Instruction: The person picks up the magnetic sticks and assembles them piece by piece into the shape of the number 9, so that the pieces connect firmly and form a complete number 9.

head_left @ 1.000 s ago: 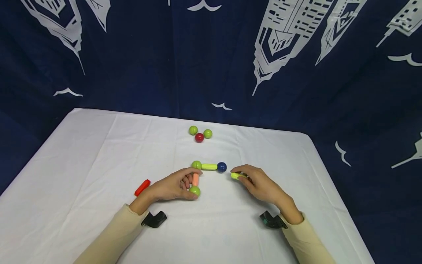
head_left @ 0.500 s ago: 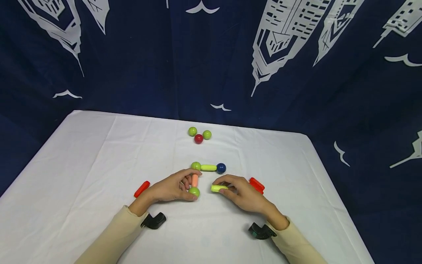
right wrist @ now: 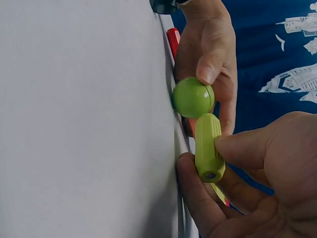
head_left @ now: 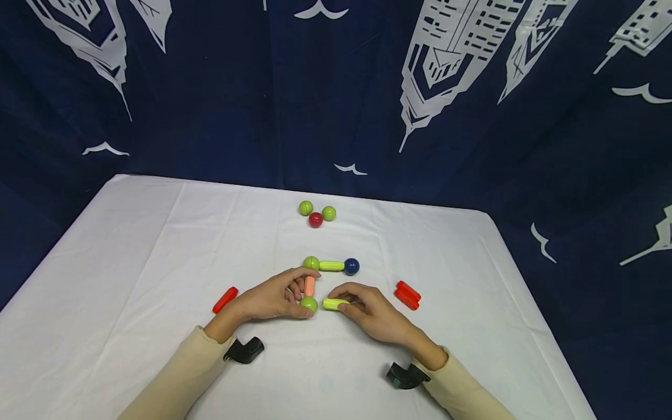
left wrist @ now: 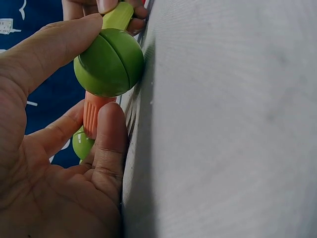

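My left hand (head_left: pixel 273 296) steadies an L-shaped chain of magnetic balls and sticks: its thumb presses the near green ball (head_left: pixel 308 304), its index finger reaches the far green ball (head_left: pixel 311 263), and other fingers curl by the orange stick (head_left: pixel 310 286) joining them. From the far ball, a yellow-green stick (head_left: pixel 332 266) runs right to a dark blue ball (head_left: pixel 351 266). My right hand (head_left: pixel 375 312) pinches a second yellow-green stick (right wrist: pixel 209 148) between thumb and fingers. Its front end points at the near green ball, close to its right side; a round metal tip shows at the other end.
Two red sticks (head_left: pixel 407 296) lie side by side to the right, and another red stick (head_left: pixel 225 300) lies beside the left wrist. Farther back, two green balls (head_left: pixel 305 207) cluster with a red ball (head_left: pixel 315 220). White cloth (head_left: pixel 157 251) covers the table before a navy curtain (head_left: pixel 336 105).
My right hand has carried the yellow-green stick left and toward me, up close to the near green ball, uncovering the two red sticks. The left hand has stayed in place.
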### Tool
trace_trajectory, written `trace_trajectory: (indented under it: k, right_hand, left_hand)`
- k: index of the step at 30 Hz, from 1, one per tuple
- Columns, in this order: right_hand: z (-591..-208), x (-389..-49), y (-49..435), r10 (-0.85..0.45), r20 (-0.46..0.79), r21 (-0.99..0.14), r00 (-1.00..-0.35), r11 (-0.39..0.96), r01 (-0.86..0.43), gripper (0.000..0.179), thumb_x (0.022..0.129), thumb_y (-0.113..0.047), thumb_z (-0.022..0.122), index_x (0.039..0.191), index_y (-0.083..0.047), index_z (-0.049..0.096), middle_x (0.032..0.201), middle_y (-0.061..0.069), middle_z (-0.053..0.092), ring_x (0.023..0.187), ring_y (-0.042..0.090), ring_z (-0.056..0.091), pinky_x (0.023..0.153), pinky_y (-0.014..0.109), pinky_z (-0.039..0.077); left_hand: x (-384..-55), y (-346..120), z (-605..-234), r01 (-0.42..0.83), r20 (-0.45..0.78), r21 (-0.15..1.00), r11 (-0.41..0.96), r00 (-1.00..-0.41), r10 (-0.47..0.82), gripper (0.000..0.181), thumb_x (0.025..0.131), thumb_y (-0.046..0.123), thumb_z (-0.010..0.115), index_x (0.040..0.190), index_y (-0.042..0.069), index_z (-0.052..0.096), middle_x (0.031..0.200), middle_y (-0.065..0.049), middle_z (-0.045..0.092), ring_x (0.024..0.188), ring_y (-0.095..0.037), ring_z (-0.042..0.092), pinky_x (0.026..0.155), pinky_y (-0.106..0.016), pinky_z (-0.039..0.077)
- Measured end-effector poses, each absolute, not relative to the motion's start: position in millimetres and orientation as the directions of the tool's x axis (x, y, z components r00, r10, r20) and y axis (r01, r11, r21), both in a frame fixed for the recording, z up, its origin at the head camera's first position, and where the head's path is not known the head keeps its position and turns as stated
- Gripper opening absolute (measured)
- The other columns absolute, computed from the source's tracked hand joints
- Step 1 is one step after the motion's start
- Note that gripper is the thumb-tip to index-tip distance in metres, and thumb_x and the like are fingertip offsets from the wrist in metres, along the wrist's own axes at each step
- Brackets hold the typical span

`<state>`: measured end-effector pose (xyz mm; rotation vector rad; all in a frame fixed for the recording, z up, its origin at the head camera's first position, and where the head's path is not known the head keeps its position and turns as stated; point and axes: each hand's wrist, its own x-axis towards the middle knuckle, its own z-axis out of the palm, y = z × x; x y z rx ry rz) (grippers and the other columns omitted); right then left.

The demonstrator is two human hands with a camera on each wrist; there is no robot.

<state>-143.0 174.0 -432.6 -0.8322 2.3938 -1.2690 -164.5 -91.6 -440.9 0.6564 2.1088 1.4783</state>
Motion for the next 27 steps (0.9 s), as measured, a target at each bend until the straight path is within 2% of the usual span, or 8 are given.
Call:
trace_trajectory:
  k: [9,20,23,27]
  right_hand:
    - [-432.5,-141.1,169.6,-0.612,-0.018,-0.832,-0.79,0.447,-0.328,0.024,0.099,-0.005,0.06,0.121,-0.013,0.065,0.12,-0.001,0.067,0.108,0.012,0.062,0.088,0.025,0.055]
    - [-434.2,-140.3,168.2,-0.612,-0.002,-0.835,-0.791,0.436,-0.336,0.023,0.099,-0.005,0.06,0.12,-0.013,0.065,0.12,0.0,0.067,0.104,0.013,0.064,0.086,0.025,0.056]
    - [-433.7,-140.5,168.6,-0.606,-0.007,-0.831,-0.796,0.446,-0.332,0.024,0.098,-0.005,0.062,0.12,-0.013,0.065,0.119,-0.001,0.067,0.103,0.013,0.065,0.087,0.025,0.056]
    - [-433.2,-140.3,169.8,-0.601,-0.019,-0.831,-0.799,0.453,-0.321,0.027,0.096,-0.006,0.065,0.122,-0.012,0.064,0.119,-0.001,0.066,0.104,0.013,0.065,0.088,0.023,0.055]
  left_hand:
    - [-165.3,-91.8,-439.9,0.106,-0.114,0.946,0.306,-0.774,0.623,0.07,0.082,0.017,0.084,0.142,0.011,0.049,0.102,-0.008,0.05,0.092,-0.02,0.05,0.077,-0.022,0.048]
    - [-164.9,-91.6,-440.8,0.119,-0.094,0.95,0.289,-0.773,0.628,0.069,0.081,0.014,0.083,0.141,0.007,0.049,0.103,-0.011,0.05,0.092,-0.022,0.049,0.076,-0.021,0.047]
    - [-164.1,-91.6,-440.0,0.112,-0.105,0.949,0.295,-0.769,0.63,0.064,0.082,0.014,0.083,0.138,0.008,0.053,0.104,-0.011,0.05,0.092,-0.022,0.048,0.075,-0.021,0.046]
    - [-161.4,-92.1,-438.0,0.16,-0.118,0.923,0.349,-0.747,0.655,0.047,0.082,0.017,0.083,0.125,0.012,0.064,0.102,-0.007,0.051,0.088,-0.02,0.048,0.072,-0.021,0.042]
